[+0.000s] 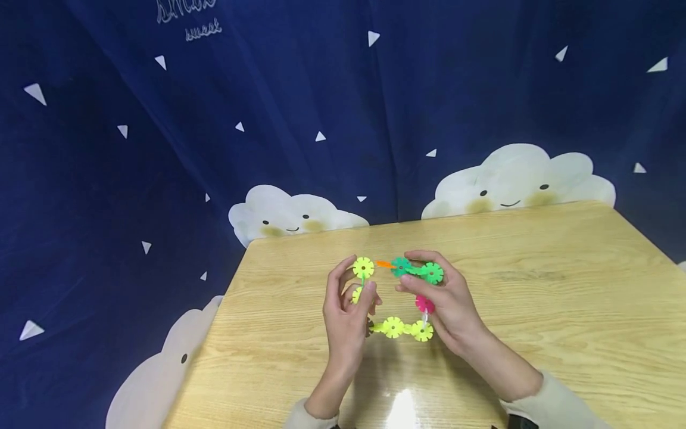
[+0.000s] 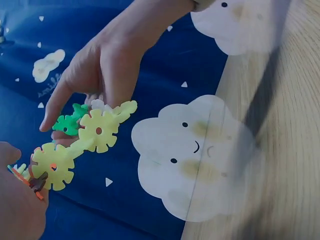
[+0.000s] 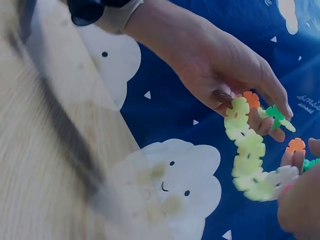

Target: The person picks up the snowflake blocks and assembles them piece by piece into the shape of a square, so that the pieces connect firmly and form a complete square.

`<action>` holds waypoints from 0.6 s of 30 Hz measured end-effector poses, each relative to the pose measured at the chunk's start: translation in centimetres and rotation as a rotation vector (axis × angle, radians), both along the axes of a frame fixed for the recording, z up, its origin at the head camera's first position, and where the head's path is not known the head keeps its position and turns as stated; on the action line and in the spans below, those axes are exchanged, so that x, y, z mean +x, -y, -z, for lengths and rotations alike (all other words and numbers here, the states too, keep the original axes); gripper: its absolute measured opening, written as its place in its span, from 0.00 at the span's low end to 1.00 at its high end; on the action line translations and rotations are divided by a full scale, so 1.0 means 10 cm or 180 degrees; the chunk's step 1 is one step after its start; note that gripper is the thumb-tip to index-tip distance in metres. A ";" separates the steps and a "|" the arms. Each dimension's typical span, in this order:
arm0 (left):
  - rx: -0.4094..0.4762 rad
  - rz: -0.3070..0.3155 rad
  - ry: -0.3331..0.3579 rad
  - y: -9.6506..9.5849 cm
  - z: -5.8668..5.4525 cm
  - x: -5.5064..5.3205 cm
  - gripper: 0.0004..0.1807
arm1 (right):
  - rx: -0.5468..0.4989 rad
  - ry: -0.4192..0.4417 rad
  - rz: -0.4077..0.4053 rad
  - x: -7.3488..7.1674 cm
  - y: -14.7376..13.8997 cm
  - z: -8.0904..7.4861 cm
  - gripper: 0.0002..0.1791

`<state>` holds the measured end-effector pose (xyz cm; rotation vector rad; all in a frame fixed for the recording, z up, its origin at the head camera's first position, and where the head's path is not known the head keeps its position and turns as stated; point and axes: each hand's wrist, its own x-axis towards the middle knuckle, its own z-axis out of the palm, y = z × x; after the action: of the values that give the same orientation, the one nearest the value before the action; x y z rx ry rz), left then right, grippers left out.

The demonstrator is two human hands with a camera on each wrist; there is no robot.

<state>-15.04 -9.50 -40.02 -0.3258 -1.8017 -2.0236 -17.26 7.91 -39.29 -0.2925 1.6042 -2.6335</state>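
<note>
A chain of notched plastic snowflake discs is held above the table in both hands, bent into a rough four-sided loop. My left hand [image 1: 345, 325] grips its left side, thumb in front and fingers behind, around a yellow disc [image 1: 363, 267] and another yellow one below it. On the right, my right hand [image 1: 458, 304] pinches the green discs [image 1: 431, 273] between thumb and fingers. An edge-on orange disc [image 1: 384, 264] meets the dark green one; whether it joins the yellow disc I cannot tell. Yellow discs [image 1: 393, 327] form the lower side, below a pink disc [image 1: 424, 304].
Under the hands is a light wooden table [image 1: 546, 310]. Behind it and along its left hangs a dark blue curtain [image 1: 300, 83] with white triangles and smiling clouds [image 1: 520, 179]. A bright reflection lies on the tabletop near the front.
</note>
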 end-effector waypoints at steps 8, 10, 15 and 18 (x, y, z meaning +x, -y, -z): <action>-0.0114 -0.0055 -0.0312 -0.02 0.00 0.01 0.25 | 0.0709 -0.0077 0.0305 0.07 -0.02 -0.11 0.17; -0.0087 -0.0056 -0.0310 -0.02 0.00 0.01 0.25 | 0.0743 -0.0142 0.0293 0.09 -0.03 -0.14 0.16; -0.0135 -0.0119 -0.0355 -0.03 -0.01 0.02 0.26 | 0.0759 -0.0308 0.0370 0.13 -0.02 -0.21 0.13; -0.0167 -0.0141 -0.0416 -0.03 -0.02 0.03 0.25 | 0.0723 -0.0341 0.0472 0.16 -0.02 -0.24 0.12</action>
<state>-14.77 -9.22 -39.79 -0.4199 -1.7683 -1.8824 -15.71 8.07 -36.92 -0.3197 2.0121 -2.5418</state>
